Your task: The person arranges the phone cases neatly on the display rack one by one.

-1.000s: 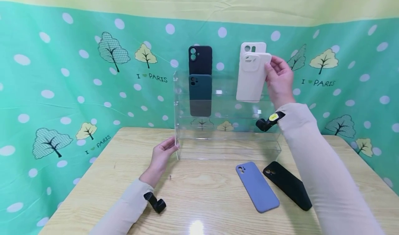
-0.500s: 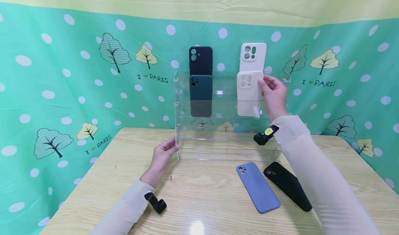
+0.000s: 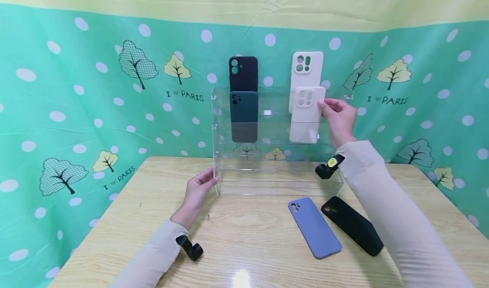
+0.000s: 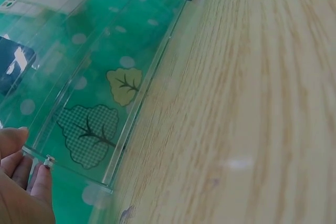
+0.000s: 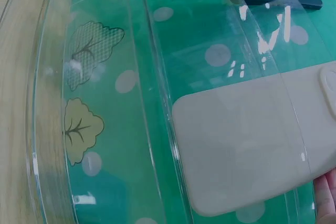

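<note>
My right hand (image 3: 340, 118) pinches the right edge of a white phone case (image 3: 304, 124) between thumb and fingers. The case's lower part is behind the clear front lip of a tier, and it tilts slightly right at the top. Behind and above it stands a second white phone case (image 3: 315, 80), its lower part partly covered. My left hand (image 3: 196, 192) grips the lower left side panel of the clear acrylic stand (image 3: 280, 170), thumb on one face and fingers on the other. In the right wrist view, the held white case (image 5: 236, 145) shows through the clear plastic.
On the stand's left, a black phone case (image 3: 244, 77) stands above and behind a dark teal phone case (image 3: 244, 107). A blue-purple phone case (image 3: 315, 228) and a black phone case (image 3: 351, 224) lie on the wooden table (image 3: 244, 241) in front. A green patterned cloth (image 3: 153, 122) hangs behind.
My right hand has lowered the white phone case from in front of the rear one onto the tier below. Since then its top has leaned slightly right. The left hand has stayed put.
</note>
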Demonstrator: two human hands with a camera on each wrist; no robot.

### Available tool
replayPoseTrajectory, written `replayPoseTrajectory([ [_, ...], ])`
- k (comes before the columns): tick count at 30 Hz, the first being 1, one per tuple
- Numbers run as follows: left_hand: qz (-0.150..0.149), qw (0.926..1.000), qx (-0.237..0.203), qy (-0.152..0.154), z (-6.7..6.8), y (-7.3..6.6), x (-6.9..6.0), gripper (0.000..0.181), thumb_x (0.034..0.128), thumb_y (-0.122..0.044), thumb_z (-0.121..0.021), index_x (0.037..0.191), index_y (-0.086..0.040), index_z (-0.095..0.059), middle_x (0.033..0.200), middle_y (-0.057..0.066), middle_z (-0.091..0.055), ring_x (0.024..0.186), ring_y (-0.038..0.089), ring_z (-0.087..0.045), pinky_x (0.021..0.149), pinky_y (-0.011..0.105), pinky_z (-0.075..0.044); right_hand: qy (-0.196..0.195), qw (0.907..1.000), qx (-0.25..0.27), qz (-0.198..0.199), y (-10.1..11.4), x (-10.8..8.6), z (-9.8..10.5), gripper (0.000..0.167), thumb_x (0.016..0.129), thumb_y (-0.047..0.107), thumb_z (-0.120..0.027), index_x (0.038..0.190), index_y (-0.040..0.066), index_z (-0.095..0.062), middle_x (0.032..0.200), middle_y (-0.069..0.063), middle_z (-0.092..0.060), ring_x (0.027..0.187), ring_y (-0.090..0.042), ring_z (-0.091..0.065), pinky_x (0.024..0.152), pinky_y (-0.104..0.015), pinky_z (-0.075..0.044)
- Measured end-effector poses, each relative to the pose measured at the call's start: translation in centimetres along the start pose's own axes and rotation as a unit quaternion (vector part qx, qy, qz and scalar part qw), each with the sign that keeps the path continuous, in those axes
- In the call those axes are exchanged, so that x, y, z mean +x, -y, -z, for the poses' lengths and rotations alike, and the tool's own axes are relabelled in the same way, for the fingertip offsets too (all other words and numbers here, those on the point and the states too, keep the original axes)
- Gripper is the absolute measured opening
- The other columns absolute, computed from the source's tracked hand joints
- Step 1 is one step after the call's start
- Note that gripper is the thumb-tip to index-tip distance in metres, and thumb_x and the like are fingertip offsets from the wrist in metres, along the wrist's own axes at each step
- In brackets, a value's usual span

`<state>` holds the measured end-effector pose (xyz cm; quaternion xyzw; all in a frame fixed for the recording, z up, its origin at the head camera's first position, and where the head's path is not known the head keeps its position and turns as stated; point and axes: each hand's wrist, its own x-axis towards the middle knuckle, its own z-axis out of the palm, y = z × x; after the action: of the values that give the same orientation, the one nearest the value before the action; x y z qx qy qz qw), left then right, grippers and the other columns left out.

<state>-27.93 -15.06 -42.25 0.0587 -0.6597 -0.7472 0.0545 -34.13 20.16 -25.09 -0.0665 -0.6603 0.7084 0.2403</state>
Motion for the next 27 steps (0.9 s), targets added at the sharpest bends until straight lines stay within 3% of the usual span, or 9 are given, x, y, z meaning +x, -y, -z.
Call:
replayPoseTrajectory([
  [5,-0.006,1.0000,-0.001,-0.001,0.1,0.1,0.0,0.044,0.0844,0.003,-0.065,0.127,0.004,-0.054,0.129,0.020,-0.055,0.105,0.011,-0.060,0.087,0.017,-0.050,0.000,0.9999,-0.013,0.002,-0.1,-0.1,0.0,0.027,0.080,0.023,-0.075,0.101,0.008,-0.066,0.089,0.002,-0.064,0.086,-0.010,-0.061,0.091,-0.031,-0.051],
  [13,-0.007,1.0000,0.001,0.001,0.2,0.1,0.1,0.044,0.0844,0.002,-0.065,0.127,0.004,-0.054,0.129,0.021,-0.055,0.107,0.012,-0.060,0.087,0.017,-0.050,0.000,0.9999,-0.001,0.015,-0.2,-0.2,0.2,0.023,0.080,0.020,-0.076,0.099,0.008,-0.066,0.087,0.004,-0.064,0.085,-0.009,-0.060,0.083,-0.022,-0.052],
  [21,0.003,1.0000,0.008,0.001,0.1,0.2,0.1,0.044,0.0847,0.002,-0.065,0.127,0.001,-0.054,0.129,0.018,-0.055,0.110,0.014,-0.059,0.090,0.018,-0.048,0.016,0.9998,0.013,0.004,-0.2,-0.4,1.6,0.043,0.079,0.024,-0.076,0.113,0.002,-0.061,0.092,0.005,-0.064,0.091,-0.010,-0.060,0.095,-0.029,-0.048],
  [25,0.000,1.0000,0.004,0.002,0.2,0.1,0.1,0.043,0.0850,0.002,-0.064,0.127,0.002,-0.054,0.129,0.019,-0.055,0.106,0.011,-0.060,0.090,0.018,-0.049,0.028,0.9993,0.021,0.013,0.1,-0.9,2.6,0.039,0.078,0.023,-0.077,0.109,0.003,-0.063,0.089,0.005,-0.065,0.089,-0.010,-0.061,0.087,-0.020,-0.051],
  [27,-0.001,1.0000,-0.002,0.003,0.1,0.1,0.1,0.043,0.0849,0.002,-0.064,0.127,0.003,-0.054,0.129,0.019,-0.055,0.103,0.008,-0.061,0.089,0.017,-0.049,0.048,0.9986,-0.003,0.022,0.1,-1.4,3.5,0.039,0.079,0.026,-0.076,0.109,0.006,-0.063,0.091,0.005,-0.065,0.087,-0.008,-0.061,0.080,-0.014,-0.051],
])
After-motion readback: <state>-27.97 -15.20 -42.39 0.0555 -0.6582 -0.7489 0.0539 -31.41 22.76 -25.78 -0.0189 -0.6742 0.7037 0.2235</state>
